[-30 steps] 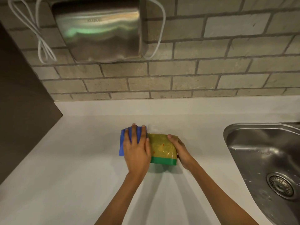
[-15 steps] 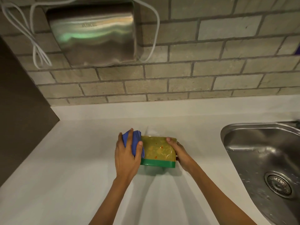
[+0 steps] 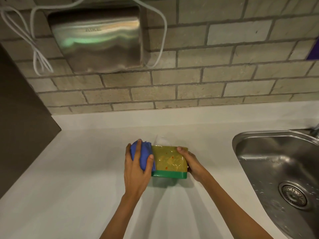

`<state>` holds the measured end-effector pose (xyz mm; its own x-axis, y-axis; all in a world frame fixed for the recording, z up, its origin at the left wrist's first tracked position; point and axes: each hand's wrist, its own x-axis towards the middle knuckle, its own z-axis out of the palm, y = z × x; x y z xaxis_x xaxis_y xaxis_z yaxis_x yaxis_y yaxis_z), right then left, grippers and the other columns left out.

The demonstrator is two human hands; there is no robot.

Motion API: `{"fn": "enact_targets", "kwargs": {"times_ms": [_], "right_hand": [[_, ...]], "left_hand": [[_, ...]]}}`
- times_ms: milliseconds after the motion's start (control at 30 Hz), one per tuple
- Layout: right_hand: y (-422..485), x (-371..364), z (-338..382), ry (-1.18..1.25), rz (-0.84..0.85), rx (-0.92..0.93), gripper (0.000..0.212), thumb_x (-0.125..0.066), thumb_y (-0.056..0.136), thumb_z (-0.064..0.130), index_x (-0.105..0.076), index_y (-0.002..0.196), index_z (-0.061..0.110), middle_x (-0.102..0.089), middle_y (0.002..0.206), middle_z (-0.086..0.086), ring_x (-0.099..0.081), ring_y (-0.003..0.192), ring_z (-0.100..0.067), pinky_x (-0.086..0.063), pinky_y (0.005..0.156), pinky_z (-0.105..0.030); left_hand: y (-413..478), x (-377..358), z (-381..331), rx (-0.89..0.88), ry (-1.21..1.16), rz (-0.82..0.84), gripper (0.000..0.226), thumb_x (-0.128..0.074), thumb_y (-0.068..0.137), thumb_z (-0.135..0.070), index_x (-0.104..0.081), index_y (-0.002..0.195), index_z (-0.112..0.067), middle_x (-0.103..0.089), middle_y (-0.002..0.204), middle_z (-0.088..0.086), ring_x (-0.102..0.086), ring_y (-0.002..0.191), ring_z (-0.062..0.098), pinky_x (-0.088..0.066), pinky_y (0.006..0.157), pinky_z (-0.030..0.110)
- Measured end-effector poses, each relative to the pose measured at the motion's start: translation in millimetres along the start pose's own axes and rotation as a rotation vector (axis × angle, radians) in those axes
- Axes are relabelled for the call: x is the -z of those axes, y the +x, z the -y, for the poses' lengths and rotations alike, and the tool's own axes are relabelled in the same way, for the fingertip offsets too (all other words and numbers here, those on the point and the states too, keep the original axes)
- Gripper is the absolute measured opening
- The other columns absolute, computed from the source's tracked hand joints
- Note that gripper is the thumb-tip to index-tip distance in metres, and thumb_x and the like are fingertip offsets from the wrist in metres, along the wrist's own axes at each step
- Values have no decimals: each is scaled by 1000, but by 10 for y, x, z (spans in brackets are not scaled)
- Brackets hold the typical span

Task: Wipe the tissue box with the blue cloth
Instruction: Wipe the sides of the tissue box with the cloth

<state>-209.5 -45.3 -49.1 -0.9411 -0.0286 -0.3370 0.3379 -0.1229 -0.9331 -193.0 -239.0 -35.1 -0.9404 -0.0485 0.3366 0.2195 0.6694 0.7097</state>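
On the white counter [image 3: 69,169], at 9 o'clock of the steel sink [image 3: 259,169], sat the tissue box [image 3: 170,161]. The left hand [image 3: 136,171] was clamped on the bunched blue cloth [image 3: 144,156], pressed against the box's 9 o'clock end. The right hand [image 3: 192,163] gripped the 3 o'clock end.

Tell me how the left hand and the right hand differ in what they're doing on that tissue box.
The left hand grips the bunched blue cloth against the left end of the tissue box; the right hand holds no cloth. The left hand lies over the cloth, fingers spread; the right hand clasps the box's right end, thumb on top. Both touch the box on the white counter.
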Motion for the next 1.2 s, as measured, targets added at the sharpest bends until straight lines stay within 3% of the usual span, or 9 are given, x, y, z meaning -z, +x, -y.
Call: {"fn": "enact_targets", "kwargs": {"times_ms": [133,267,367,467,733,800,867,1033,1200], "right_hand": [[-18,3,0,4,13,12,51,-63,66,59,-59,105,25,-68,100,1,-66,89,-12,-52,64,-24],[-25,-2,0,7,1,3,68,-59,66,59,-55,119,18,-67,105,-3,-65,93,-15,-52,66,-25],[-18,5,-4,13,-15,-24,73,-55,64,61,-53,122,17,-67,110,-6,-65,96,-18,-52,70,-29],[-17,14,8,15,-36,-47,78,-56,58,64,-55,120,18,-68,109,-5,-65,95,-19,-51,70,-29],[-63,12,51,-15,-26,-15,79,-53,53,72,-60,116,24,-70,108,-1,-65,96,-15,-49,69,-27],[-63,27,53,-19,-20,-6,75,-53,60,68,-60,118,21,-70,109,-3,-65,97,-17,-50,72,-28],[-55,42,36,-17,-28,-19,67,-53,71,62,-59,120,17,-70,111,-6,-66,98,-20,-52,74,-30],[-71,-6,39,-18,-37,-20,59,-54,74,61,-60,115,18,-70,104,-4,-67,92,-17,-53,69,-26],[-98,12,38,-13,-34,27,57,-53,67,65,-64,106,26,-73,98,3,-68,87,-9,-52,62,-19]], "left_hand": [[64,11,68,136,-203,-65,56,-51,93,-31,-30,146,-25,-45,135,12,-52,110,20,-39,87,24],[87,-1,41,214,-301,-128,52,-56,91,-25,-41,141,-20,-50,128,12,-54,112,23,-38,88,24],[57,-17,-59,51,-176,-140,53,-60,88,-26,-44,138,-18,-46,130,11,-50,111,18,-39,91,24],[-3,-37,-150,-165,-1,-88,54,-52,85,-34,-50,134,-12,-49,131,17,-50,116,30,-45,96,35],[-143,-257,-475,-408,326,73,53,-43,87,-39,-56,131,-13,-59,132,16,-55,122,38,-47,98,53],[-205,-242,-390,-480,411,97,54,-37,89,-46,-54,132,-18,-56,136,13,-47,129,37,-43,99,59],[-214,-159,-242,-454,472,72,56,-33,89,-52,-53,134,-24,-51,141,16,-38,132,41,-32,102,64],[-56,-162,-371,-116,306,20,64,-34,81,-46,-47,138,-20,-37,148,24,-39,132,44,-34,108,51],[-242,-222,-354,-418,347,114,60,-45,82,-44,-46,138,-22,-45,144,20,-47,128,42,-39,102,53]]}}
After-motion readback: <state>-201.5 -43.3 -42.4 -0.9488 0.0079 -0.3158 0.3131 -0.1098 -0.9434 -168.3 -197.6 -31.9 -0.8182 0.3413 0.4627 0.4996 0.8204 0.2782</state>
